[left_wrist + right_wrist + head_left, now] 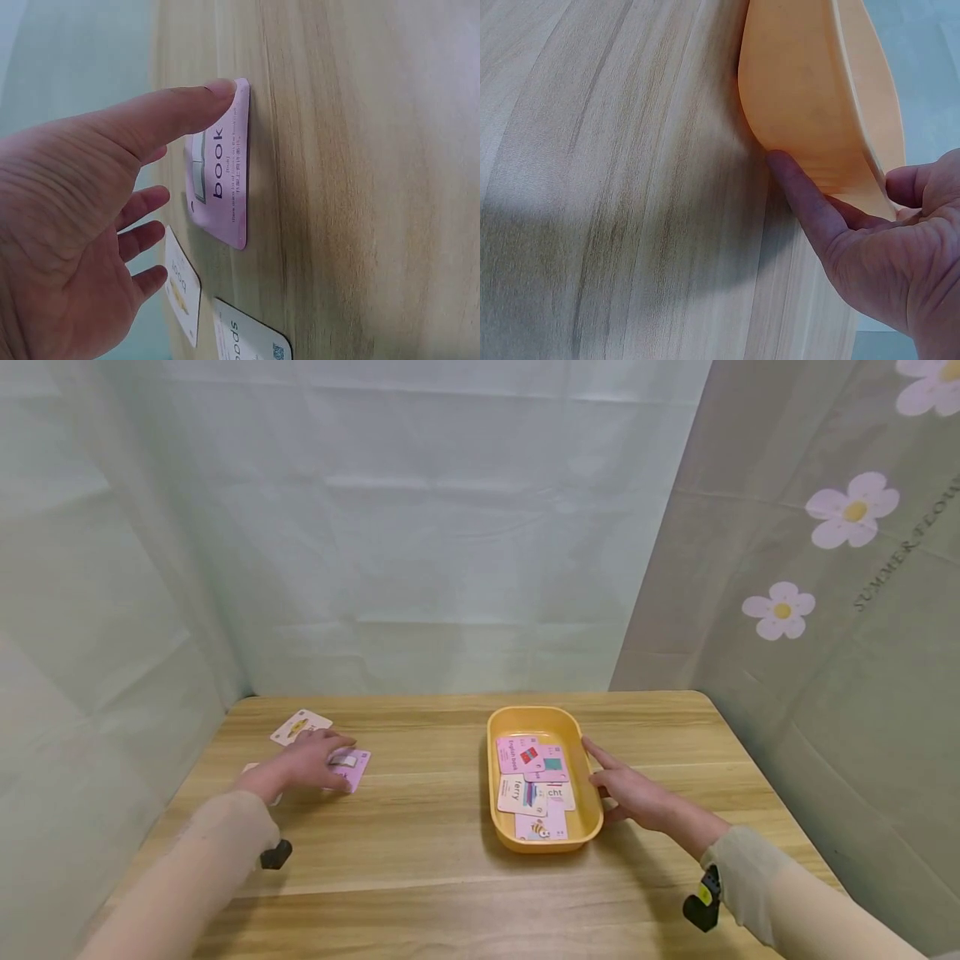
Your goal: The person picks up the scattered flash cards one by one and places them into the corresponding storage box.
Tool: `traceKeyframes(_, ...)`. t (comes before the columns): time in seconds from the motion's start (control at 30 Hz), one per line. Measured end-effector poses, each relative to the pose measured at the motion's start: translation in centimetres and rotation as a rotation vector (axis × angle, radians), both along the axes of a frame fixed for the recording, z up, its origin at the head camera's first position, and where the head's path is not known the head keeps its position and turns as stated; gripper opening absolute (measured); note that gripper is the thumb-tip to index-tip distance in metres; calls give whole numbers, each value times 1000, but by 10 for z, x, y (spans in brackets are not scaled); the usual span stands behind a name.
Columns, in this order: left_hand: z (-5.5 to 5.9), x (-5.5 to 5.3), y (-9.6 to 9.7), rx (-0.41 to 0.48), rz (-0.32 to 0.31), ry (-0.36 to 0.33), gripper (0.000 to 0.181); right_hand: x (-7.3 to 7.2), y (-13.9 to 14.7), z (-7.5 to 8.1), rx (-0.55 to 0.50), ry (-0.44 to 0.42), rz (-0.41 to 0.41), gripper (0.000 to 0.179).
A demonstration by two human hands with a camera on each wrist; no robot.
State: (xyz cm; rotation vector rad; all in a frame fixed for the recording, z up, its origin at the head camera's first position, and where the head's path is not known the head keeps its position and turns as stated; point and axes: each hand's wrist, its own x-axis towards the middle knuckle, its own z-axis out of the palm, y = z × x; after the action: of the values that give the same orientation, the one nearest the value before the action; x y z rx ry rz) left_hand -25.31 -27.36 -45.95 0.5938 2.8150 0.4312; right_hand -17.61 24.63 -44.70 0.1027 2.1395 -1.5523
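Observation:
My left hand [311, 764] is at the left of the table, over a pink card [229, 176] that reads "book". Its thumb lies on one end of this card and the index finger is mostly hidden behind; they appear to pinch it. Close by lie a white card [300, 725] with a yellow picture and a second white card [251, 337], partly covered by the hand in the head view. My right hand [633, 793] grips the right side of a yellow tray [592, 831], with fingers at the rim and the thumb against the outer wall.
Inside the tray lie several overlapping cards, among them an "English book" card [516, 755], a "ferry" card [517, 795] and a bee card [542, 828]. The wooden table [420, 893] ends at a pale curtain [435, 568] behind; a flowered curtain [712, 610] hangs on the right.

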Motion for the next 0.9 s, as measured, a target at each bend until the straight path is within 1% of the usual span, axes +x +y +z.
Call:
traceKeyframes(0.23,-4,2,0,-1,33,-34,81,0,0,0,-2,-5,-12,71)
traceKeyframes(0.6,-6,3,-2,-13,42,-6,78,1,0,2,-23,1,15,71)
traceKeyframes(0.9,-5,5,-2,16,71,0,74,1,1,2,-16,5,14,72)
